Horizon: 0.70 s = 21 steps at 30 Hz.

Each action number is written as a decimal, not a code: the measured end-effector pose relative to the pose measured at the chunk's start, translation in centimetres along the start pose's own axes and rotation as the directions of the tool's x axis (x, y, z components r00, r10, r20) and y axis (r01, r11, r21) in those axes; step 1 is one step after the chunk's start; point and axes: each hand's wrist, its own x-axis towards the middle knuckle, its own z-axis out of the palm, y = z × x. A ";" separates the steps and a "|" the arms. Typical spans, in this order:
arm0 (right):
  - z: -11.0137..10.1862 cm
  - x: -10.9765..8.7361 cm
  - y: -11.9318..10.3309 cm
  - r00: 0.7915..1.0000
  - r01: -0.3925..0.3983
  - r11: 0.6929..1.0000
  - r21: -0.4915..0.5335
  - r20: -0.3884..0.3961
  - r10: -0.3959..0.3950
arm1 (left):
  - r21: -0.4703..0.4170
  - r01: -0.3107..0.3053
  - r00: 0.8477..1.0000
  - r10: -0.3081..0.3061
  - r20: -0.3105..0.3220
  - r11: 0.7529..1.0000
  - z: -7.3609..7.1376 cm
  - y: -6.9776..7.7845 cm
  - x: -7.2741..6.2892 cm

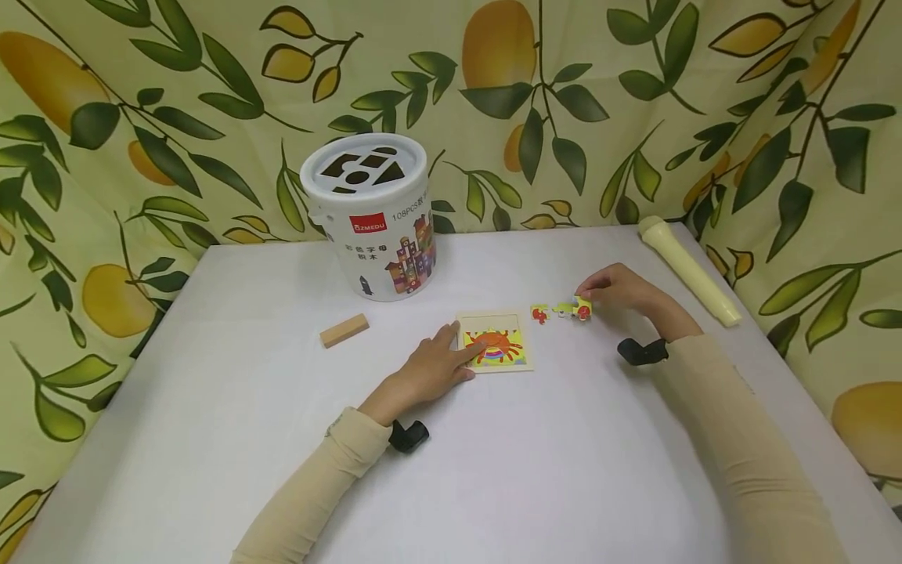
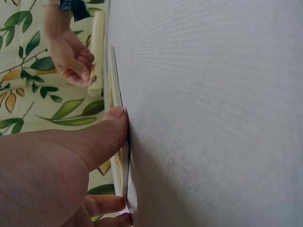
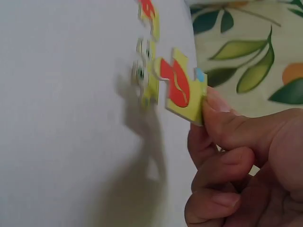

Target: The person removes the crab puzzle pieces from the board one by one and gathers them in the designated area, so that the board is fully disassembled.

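My left hand [image 1: 431, 366] rests at the left side of a square wooden puzzle tray [image 1: 527, 363]. Its fingers are spread, one lying over the orange crab picture [image 1: 502, 345]; the thumb [image 2: 111, 130] touches the tray's near edge in the left wrist view. My right hand [image 1: 620, 294] pinches a yellow jigsaw piece [image 3: 182, 90] with a red shape, raised off the table, between thumb and fingertips. Below it lies a yellow-green piece with eyes [image 3: 150, 71]. Left of that, a yellow piece with red [image 1: 539, 314] lies near the tray.
A white lidded bucket [image 1: 377, 227] with shaped holes stands at the back left. Near it lies a wooden block [image 1: 344, 330]. A cream microphone-shaped stick [image 1: 690, 270] is at the right edge of the white table [image 1: 211, 439]. Leaf-patterned cloth [image 1: 528, 157] hangs behind.
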 end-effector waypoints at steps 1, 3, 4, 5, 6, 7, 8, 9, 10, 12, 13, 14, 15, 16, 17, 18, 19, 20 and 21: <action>-0.2 -0.2 0.3 1.000 0.001 1.000 -0.002 0.003 -0.001 | 0.000 0.001 1.000 -0.001 0.000 1.000 0.0 0.0 0.0; -0.5 -0.3 0.9 1.000 -0.005 1.000 -0.009 0.004 0.005 | 0.008 -0.007 1.000 0.007 -0.004 1.000 0.0 -0.1 -0.1; -0.6 -0.4 1.2 1.000 -0.013 1.000 -0.014 0.004 0.013 | 0.009 -0.010 1.000 0.010 -0.006 1.000 0.0 -0.1 0.0; -0.6 -0.4 1.4 1.000 -0.013 1.000 -0.021 0.002 0.013 | 0.011 -0.011 1.000 0.011 -0.004 1.000 0.0 -0.1 0.0; -0.6 -0.4 1.5 1.000 -0.015 0.999 -0.029 -0.002 0.014 | 0.015 -0.014 1.000 0.014 -0.004 1.000 0.0 -0.1 0.0; -0.6 -0.4 1.6 1.000 -0.015 0.999 -0.040 -0.006 0.015 | 0.019 -0.016 1.000 0.016 -0.005 1.000 0.0 -0.1 0.0; -0.5 -0.3 1.6 1.000 -0.018 0.999 -0.049 -0.012 0.017 | 0.023 -0.017 1.000 0.017 -0.004 1.000 0.0 -0.1 0.0; -0.5 -0.2 1.7 1.000 -0.022 0.998 -0.057 -0.017 0.021 | 0.025 -0.017 1.000 0.017 0.000 1.000 0.0 -0.1 0.0; -0.4 -0.2 1.6 1.000 -0.019 0.997 -0.071 -0.021 0.017 | 0.025 -0.018 1.000 0.018 0.001 1.000 -0.1 -0.1 -0.1; -0.3 -0.1 1.5 0.999 -0.018 0.995 -0.099 -0.034 0.015 | 0.020 -0.023 1.000 0.023 0.006 1.000 0.0 -0.2 -0.1; -0.2 -0.1 1.5 0.999 -0.018 0.994 -0.112 -0.039 0.014 | 0.014 -0.023 1.000 0.023 0.009 1.000 0.0 -0.2 -0.1; -0.1 -0.1 1.5 0.999 -0.016 0.993 -0.120 -0.044 0.011 | 0.011 -0.024 1.000 0.024 0.011 1.000 0.0 -0.2 -0.1; -0.1 -0.1 1.4 0.999 -0.014 0.991 -0.131 -0.049 0.008 | 0.007 -0.023 1.000 0.023 0.014 1.000 0.1 -0.3 -0.2; 0.0 0.0 1.3 0.999 -0.012 0.991 -0.136 -0.053 0.005 | 0.001 -0.023 1.000 0.023 0.015 1.000 0.1 -0.3 -0.2; 0.1 0.0 1.3 0.998 -0.018 0.991 -0.136 -0.059 0.010 | -0.005 -0.023 1.000 0.023 0.017 1.000 0.1 -0.3 -0.2; 0.2 0.0 1.3 0.998 -0.022 0.990 -0.136 -0.064 0.013 | -0.010 -0.025 1.000 0.025 0.015 1.000 0.1 -0.3 -0.2; 0.3 0.1 1.2 0.998 -0.025 0.990 -0.136 -0.068 0.016 | -0.014 -0.028 0.999 0.029 0.014 1.000 0.1 -0.4 -0.3; 0.4 0.1 1.2 0.997 -0.030 0.991 -0.133 -0.072 0.021 | -0.018 -0.033 0.999 0.033 0.011 0.999 0.1 -0.4 -0.3; 0.5 0.1 1.1 0.997 -0.036 0.990 -0.133 -0.076 0.026 | -0.022 -0.037 0.999 0.037 0.009 0.999 0.0 -0.4 -0.4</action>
